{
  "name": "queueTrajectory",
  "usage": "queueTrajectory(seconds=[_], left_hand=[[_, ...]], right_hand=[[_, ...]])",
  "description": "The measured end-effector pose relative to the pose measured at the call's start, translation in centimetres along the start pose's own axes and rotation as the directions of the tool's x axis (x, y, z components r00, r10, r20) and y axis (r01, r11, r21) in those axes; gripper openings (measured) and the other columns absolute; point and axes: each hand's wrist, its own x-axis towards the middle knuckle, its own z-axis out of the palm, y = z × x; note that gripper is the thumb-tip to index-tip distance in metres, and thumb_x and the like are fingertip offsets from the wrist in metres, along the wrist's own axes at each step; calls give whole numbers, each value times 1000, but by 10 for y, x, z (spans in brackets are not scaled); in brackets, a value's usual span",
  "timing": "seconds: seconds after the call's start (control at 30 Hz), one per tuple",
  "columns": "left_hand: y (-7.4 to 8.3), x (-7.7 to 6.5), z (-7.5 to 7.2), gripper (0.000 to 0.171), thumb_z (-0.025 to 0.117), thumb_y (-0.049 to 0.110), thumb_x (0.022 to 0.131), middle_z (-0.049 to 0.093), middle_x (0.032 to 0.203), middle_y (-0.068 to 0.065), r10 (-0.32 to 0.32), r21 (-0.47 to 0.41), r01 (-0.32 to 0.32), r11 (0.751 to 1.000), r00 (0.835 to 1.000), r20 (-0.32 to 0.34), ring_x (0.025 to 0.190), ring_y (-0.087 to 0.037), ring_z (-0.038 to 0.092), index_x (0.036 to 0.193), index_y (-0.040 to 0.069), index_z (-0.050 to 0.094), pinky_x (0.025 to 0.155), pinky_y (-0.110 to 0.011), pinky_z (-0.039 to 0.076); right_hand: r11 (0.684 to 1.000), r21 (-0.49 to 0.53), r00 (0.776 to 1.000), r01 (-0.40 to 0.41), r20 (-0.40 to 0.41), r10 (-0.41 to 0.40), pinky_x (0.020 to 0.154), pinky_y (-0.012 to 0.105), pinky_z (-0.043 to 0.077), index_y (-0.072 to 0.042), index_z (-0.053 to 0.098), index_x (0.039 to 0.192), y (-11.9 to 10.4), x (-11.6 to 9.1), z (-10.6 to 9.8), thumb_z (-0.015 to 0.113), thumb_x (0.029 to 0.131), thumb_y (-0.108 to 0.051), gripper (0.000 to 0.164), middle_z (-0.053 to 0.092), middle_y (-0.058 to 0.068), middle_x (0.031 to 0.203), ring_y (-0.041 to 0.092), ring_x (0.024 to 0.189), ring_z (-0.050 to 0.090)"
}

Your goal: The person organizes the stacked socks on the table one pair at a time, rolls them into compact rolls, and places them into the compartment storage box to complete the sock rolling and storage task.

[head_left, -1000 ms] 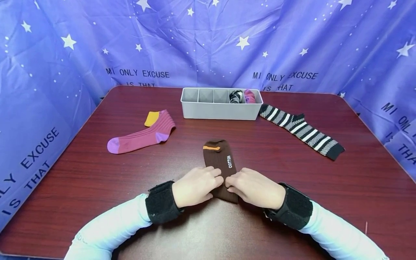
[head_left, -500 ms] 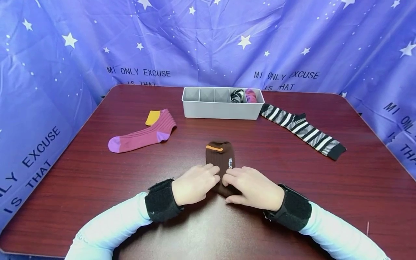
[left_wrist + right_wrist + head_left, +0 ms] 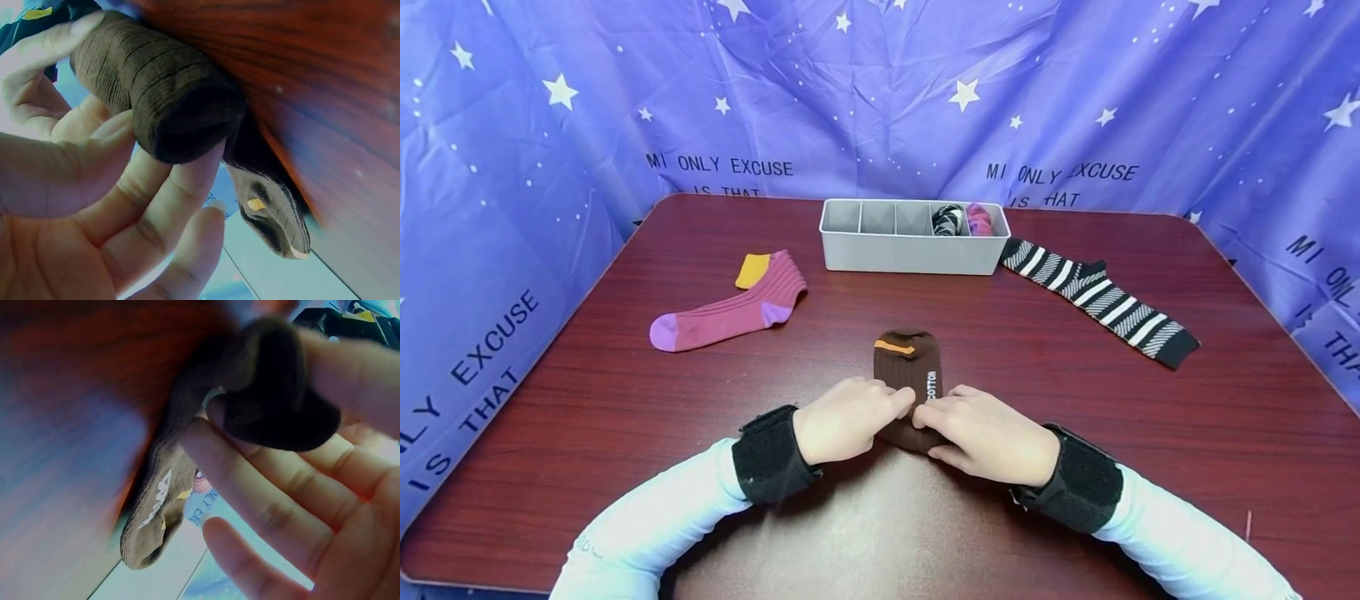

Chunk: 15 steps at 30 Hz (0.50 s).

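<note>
Two sock bundles [image 3: 948, 221] already sit in the grey organizer [image 3: 913, 254], while on the tabletop [image 3: 587, 400] the left hand [image 3: 848, 419] and right hand [image 3: 992, 433] clamp their fingers on the brown sock [image 3: 897, 375], seemingly part-rolled, with the pink sock [image 3: 722, 323] and striped sock [image 3: 1105, 304] lying unrolled.

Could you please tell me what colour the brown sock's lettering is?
The lettering on the brown sock is white, clearest in the head view.
</note>
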Motion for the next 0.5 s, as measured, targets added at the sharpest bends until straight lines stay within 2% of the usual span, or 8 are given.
queueTrajectory(seconds=[0.2, 0.37, 0.5], left_hand=[[2, 0, -3, 26, 63, 1, 63, 52, 74, 5, -8, 33, 8, 999, 1000, -7, 72, -14, 53, 79, 18, 52, 57, -26, 42], [5, -1, -7, 11, 65, 18, 69, 50, 75, 6, -2, 82, 2, 997, 1000, -3, 73, -13, 52, 75, 19, 56, 61, -26, 41], [7, -1, -8, 19, 67, 32, 67, 50, 76, 6, -6, 102, 4, 995, 1000, 15, 75, -13, 51, 76, 18, 58, 62, -26, 41]], right_hand=[[1000, -14, 1000, -2, -13, 2, 63, 22, 35, -15, 51, 80, 3, 1, 1, 65, 71, -15, 17, 49, -12, 67, 3, 62, 50], [1000, -14, 1000, -14, -6, 14, 63, 22, 36, -15, 52, 80, 5, 1, 1, 62, 73, -14, 12, 50, -12, 64, 3, 61, 50], [999, -9, 999, -44, 17, 44, 65, 24, 38, -15, 52, 78, 5, 1, 1, 61, 75, -13, 9, 49, -12, 62, 3, 61, 51]])
